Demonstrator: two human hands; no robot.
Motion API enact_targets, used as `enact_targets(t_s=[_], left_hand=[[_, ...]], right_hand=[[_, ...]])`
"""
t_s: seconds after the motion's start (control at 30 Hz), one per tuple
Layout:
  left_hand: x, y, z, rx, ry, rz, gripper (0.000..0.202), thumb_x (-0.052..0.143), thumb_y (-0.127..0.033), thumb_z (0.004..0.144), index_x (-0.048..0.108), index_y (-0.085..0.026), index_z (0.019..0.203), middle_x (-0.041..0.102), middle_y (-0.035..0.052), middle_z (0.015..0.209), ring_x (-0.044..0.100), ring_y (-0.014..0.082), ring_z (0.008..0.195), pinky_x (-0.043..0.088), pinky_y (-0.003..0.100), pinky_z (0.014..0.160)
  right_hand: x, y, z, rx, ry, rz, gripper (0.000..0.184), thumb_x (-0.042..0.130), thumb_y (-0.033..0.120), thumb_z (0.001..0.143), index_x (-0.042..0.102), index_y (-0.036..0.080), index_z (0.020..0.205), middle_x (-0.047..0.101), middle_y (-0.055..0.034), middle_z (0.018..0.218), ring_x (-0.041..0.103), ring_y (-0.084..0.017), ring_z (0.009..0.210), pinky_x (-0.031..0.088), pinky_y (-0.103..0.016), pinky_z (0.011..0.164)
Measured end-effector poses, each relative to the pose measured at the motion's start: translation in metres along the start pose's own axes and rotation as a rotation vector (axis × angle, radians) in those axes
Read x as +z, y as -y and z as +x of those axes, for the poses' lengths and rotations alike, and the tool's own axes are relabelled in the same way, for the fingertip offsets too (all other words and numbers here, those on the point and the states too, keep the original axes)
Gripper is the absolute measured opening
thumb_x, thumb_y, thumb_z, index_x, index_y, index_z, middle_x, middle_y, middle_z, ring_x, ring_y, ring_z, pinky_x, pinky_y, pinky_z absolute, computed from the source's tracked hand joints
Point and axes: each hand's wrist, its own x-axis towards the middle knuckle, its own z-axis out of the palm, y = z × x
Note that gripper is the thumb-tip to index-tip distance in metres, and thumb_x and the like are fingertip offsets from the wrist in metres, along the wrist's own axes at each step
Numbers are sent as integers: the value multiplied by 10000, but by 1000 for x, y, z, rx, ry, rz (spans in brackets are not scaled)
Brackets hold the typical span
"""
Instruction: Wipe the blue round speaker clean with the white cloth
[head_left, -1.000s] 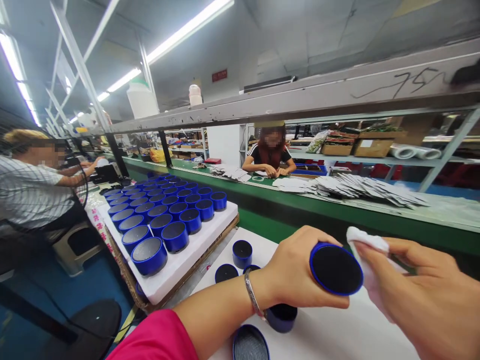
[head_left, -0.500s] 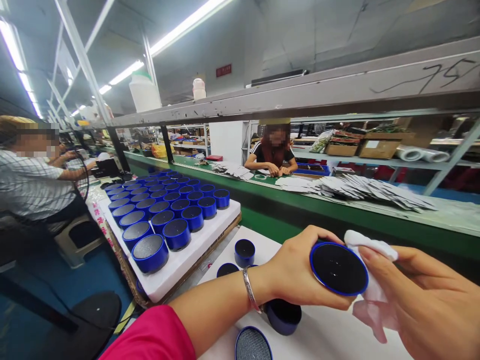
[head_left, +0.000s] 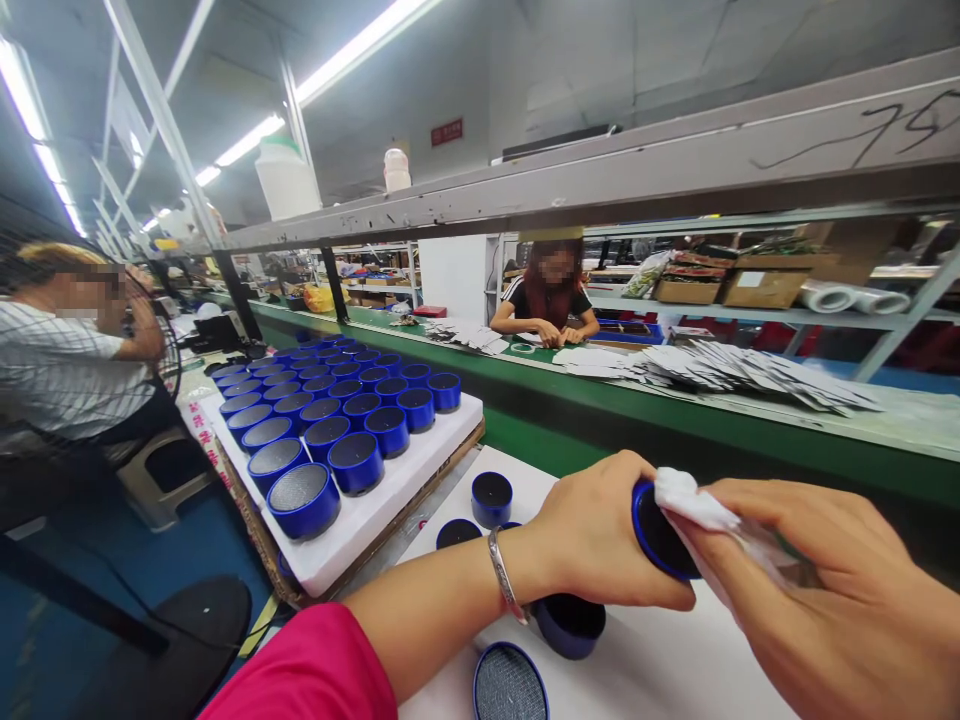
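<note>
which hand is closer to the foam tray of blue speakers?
Left. The left hand grips a blue speaker right of the foam tray; the right hand, with a white cloth, sits farther right.

Right hand (head_left: 832, 590) cut off by right & bottom edges; its cloth (head_left: 694, 505) covers most of the speaker (head_left: 656, 535) face, and left hand (head_left: 600, 545) hides the speaker body. Speaker at the bottom edge (head_left: 510, 688) partly cropped. Co-workers' faces blurred; red sign (head_left: 447, 131) text too small to read.
</note>
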Motion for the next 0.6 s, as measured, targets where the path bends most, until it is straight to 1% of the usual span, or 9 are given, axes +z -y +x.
enact_targets(t_s=[0.03, 0.1, 0.17, 0.2, 0.27, 0.33, 0.43, 0.5, 0.6], left_hand=[[0, 1, 1, -5, 9, 43, 710, 1005, -410, 539, 566, -281, 1082, 704, -10, 1089, 668, 219, 895, 569, 326, 761], [-1, 1, 2, -11, 37, 99, 708, 1002, -423, 530, 527, -282, 1035, 683, -14, 1036, 637, 207, 841, 529, 305, 693], [-3, 0, 3, 4, 72, 113, 696, 997, -430, 534, 513, -278, 1010, 668, -14, 1009, 630, 202, 823, 513, 296, 666], [-4, -2, 4, 30, 104, 114, 653, 982, -431, 563, 522, -274, 999, 663, -11, 1000, 635, 204, 830, 511, 294, 670], [-7, -5, 5, 92, 187, 123, 537, 936, -432, 642, 553, -263, 979, 655, -7, 979, 642, 209, 847, 505, 297, 685], [-10, -9, 6, 126, 278, 133, 459, 896, -438, 697, 581, -258, 978, 653, -6, 968, 636, 211, 846, 500, 306, 693], [-15, -12, 7, 98, 360, 126, 503, 904, -482, 698, 592, -257, 1021, 657, -3, 995, 633, 214, 851, 515, 315, 707], [-18, -12, 8, 79, 391, 127, 560, 923, -516, 682, 601, -256, 1060, 665, -3, 1005, 643, 218, 863, 524, 318, 727], [-20, -9, 10, 84, 424, 125, 586, 937, -512, 661, 625, -252, 1083, 674, -17, 988, 655, 210, 857, 532, 318, 759]], right_hand=[[1, 2, 3, -69, 0, 5, 172, 693, 435, 1212, 725, 307, 1103, 764, -5, 1035, 715, -251, 920, 549, -400, 746], [4, 7, 8, -162, -25, -16, 84, 686, 283, 1205, 691, 271, 1122, 745, -16, 1028, 688, -246, 925, 542, -393, 810], [6, 10, 10, -213, -36, -37, 62, 673, 212, 1197, 664, 244, 1145, 738, -37, 1029, 669, -260, 924, 542, -404, 855], [6, 10, 10, -227, -30, -36, 57, 666, 203, 1197, 656, 240, 1156, 736, -44, 1032, 666, -268, 932, 543, -410, 864], [5, 7, 10, -220, 5, -20, 52, 657, 220, 1203, 650, 248, 1160, 733, -44, 1042, 667, -272, 948, 545, -409, 862], [2, 0, 10, -191, 39, 0, 75, 639, 279, 1221, 659, 270, 1149, 731, -25, 1040, 676, -258, 946, 539, -388, 810], [-5, -17, 11, -163, 100, 44, 183, 602, 424, 1248, 676, 307, 1129, 728, 3, 1026, 682, -223, 868, 499, -368, 663], [-8, -27, 12, -149, 155, 80, 222, 601, 494, 1247, 689, 326, 1132, 731, 12, 1033, 688, -209, 834, 483, -363, 606], [-10, -32, 15, -169, 216, 129, 197, 611, 484, 1235, 694, 336, 1135, 732, 19, 1035, 710, -197, 852, 526, -343, 639]])
